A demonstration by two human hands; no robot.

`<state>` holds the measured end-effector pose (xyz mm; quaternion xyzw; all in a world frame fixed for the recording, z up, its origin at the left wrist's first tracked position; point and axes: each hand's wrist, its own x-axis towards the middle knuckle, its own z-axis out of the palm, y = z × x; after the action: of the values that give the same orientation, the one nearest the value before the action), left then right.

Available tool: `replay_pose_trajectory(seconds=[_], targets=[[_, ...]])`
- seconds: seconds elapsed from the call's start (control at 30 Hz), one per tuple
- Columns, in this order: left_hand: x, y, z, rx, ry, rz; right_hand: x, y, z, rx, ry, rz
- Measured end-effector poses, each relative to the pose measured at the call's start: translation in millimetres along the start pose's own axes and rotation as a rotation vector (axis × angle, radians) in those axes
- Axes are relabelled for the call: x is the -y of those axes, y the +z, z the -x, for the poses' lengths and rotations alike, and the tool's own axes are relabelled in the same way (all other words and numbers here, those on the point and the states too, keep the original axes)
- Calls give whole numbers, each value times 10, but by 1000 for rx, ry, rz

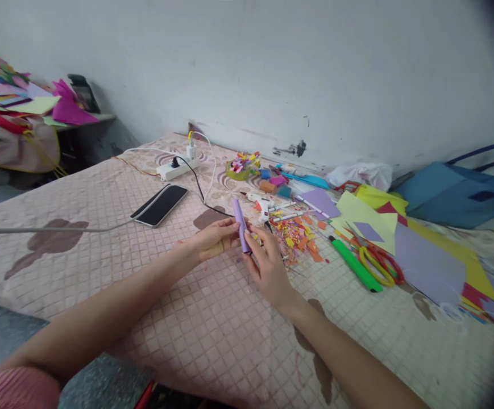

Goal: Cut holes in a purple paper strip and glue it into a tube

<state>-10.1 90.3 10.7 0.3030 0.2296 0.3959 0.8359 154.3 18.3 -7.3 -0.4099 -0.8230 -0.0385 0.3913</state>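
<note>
A rolled piece of purple paper (pixel 240 222) is held between my two hands, above the middle of the patterned table cover (pixel 212 335). My left hand (pixel 218 238) pinches it from the left side, thumb and fingers closed. From the right, the fingers of my right hand (pixel 268 262) are closed around its lower part. Just beyond the roll lies a white glue gun (pixel 262 205). Small colourful paper scraps (pixel 293 236) are spread to the right of my right hand.
A phone (pixel 160 205) and a white power strip (pixel 177 168) lie left. On the right are a green cutter knife (pixel 355 263), scissors (pixel 378 266), purple paper sheets (pixel 428 261) and a blue bag (pixel 460 193). A bowl of paper pieces (pixel 238 170) stands near the wall.
</note>
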Motion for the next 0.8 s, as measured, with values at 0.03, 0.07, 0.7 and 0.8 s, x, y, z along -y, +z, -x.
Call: replay_pose_trajectory(seconds=[0.03,0.07,0.7,0.8], targets=[[-1,1,-1,-1,-2,0,-9,6,3,-14,-1,-6],[-3,4,1,-1,-5,-1,-16,12,6,-34,0,-17],[30,-92,3,-33,-85,-151,-53,43,30,-95,-118,90],[46,-100,-8,-43,-84,-170,-58,35,27,-67,-119,106]])
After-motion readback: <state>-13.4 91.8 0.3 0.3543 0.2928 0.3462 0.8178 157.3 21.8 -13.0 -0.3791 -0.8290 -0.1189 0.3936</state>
